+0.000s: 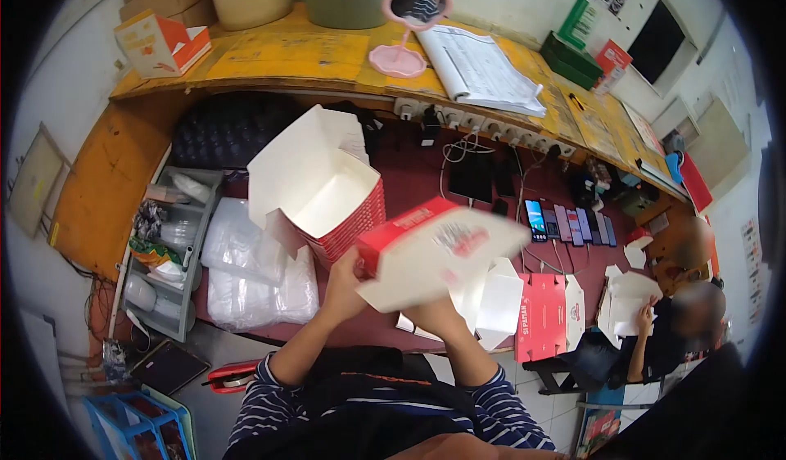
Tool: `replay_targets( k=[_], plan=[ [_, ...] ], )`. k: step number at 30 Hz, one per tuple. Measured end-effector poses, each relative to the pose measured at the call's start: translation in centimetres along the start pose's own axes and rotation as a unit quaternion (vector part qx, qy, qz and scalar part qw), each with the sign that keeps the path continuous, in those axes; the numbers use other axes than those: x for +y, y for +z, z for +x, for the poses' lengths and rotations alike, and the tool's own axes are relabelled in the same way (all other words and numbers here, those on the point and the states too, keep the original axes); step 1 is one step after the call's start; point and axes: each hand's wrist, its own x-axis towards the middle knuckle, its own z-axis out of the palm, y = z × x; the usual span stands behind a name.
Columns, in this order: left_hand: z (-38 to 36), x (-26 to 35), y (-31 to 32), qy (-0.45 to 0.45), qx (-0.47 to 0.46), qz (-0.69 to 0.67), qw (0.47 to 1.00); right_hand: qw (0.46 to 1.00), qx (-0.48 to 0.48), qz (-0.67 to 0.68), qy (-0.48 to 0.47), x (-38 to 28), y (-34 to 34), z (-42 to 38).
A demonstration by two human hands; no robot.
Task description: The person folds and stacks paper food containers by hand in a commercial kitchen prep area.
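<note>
Held up in front of me is a red and white cardboard food box point(446, 251), partly folded and blurred by motion. Its left end is gripped by my left hand point(345, 281), the fingers closed round the red side. My right hand point(438, 317) is at the lower edge of the same box, its fingers mostly hidden behind the card. Just beyond my left hand rises a stack of nested open boxes point(344, 218), white inside with red patterned sides. Flat box blanks point(544, 317) lie at the table edge, to the right of my right hand.
Clear plastic packs point(262, 288) and a grey divided tray point(192, 272) are on the left. Several phones point(573, 224) and cables lie to the right. Along the back, a yellow shelf point(319, 59) bears a pink mirror point(399, 60) and papers. A co-worker point(688, 329) handles another box point(626, 300).
</note>
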Motion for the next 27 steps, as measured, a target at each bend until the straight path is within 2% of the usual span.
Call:
replay_targets(
  k=[1, 2, 3, 4, 5, 7, 8, 9, 10, 11, 12, 13, 15, 17, 19, 21, 24, 25, 27],
  plan=[
    [0.2, -2.9, -2.2, 0.021, -0.005, 0.060, 0.998, 0.995, 0.025, -0.086, -0.050, -3.1, -1.2, 1.4],
    [0.0, -2.7, -2.6, -0.060, 0.054, -0.075, 0.994, 0.988, 0.014, -0.148, -0.031, -4.2, -0.9, 2.1],
    [-0.1, -2.3, -3.1, -0.139, 0.109, -0.208, 0.962, 0.988, 0.012, -0.149, -0.036, -4.4, -0.4, 2.9],
    [0.0, -2.1, -3.7, -0.099, 0.127, -0.277, 0.947, 0.970, -0.034, -0.225, -0.088, -4.2, 0.2, 3.8],
    [0.0, -2.2, -4.8, -0.097, 0.130, -0.279, 0.946, 0.941, -0.080, -0.298, -0.138, -4.1, 0.8, 4.8],
    [-0.4, -2.6, -7.9, 0.019, 0.036, -0.156, 0.987, 0.939, -0.085, -0.289, -0.168, -4.7, 1.8, 7.2],
    [-0.4, -1.6, -9.2, 0.067, 0.036, 0.106, 0.991, 0.944, -0.122, -0.240, -0.188, -5.2, 2.0, 8.5],
    [-0.3, -2.3, -10.4, 0.068, 0.038, 0.103, 0.992, 0.946, -0.160, -0.191, -0.207, -5.6, 2.2, 9.7],
    [-0.1, -3.8, -11.4, 0.098, 0.042, 0.293, 0.950, 0.943, -0.184, -0.179, -0.210, -6.0, 2.3, 10.9],
    [0.1, -4.2, -11.9, 0.122, 0.045, 0.471, 0.872, 0.942, -0.189, -0.180, -0.211, -6.1, 2.6, 11.9],
    [0.4, -4.7, -11.9, 0.189, 0.094, 0.480, 0.851, 0.943, -0.214, -0.156, -0.200, -5.9, 2.9, 12.8],
    [0.6, -4.9, -12.0, 0.186, 0.098, 0.479, 0.852, 0.944, -0.238, -0.131, -0.187, -5.6, 3.5, 13.5],
    [1.1, -5.0, -12.0, 0.258, 0.121, 0.480, 0.830, 0.946, -0.228, -0.150, -0.178, -4.1, 4.9, 14.4],
    [1.3, -4.9, -11.8, 0.269, 0.126, 0.454, 0.840, 0.941, -0.226, -0.226, -0.112, -3.0, 5.6, 15.0],
    [1.4, -4.9, -12.0, 0.281, 0.129, 0.427, 0.850, 0.943, -0.226, -0.219, -0.110, -2.9, 5.7, 14.9],
    [1.4, -4.9, -12.4, 0.292, 0.106, 0.424, 0.851, 0.946, -0.170, -0.232, -0.153, -3.2, 6.2, 14.2],
    [1.8, -4.8, -13.1, 0.322, 0.070, 0.417, 0.847, 0.944, -0.159, -0.255, -0.136, -3.2, 7.1, 13.8],
    [1.9, -4.8, -13.2, 0.317, 0.072, 0.417, 0.849, 0.944, -0.164, -0.253, -0.136, -3.3, 7.1, 14.0],
    [2.0, -4.9, -13.4, 0.327, 0.045, 0.410, 0.850, 0.909, -0.242, -0.317, -0.119, -3.4, 7.2, 14.6]
  ],
)
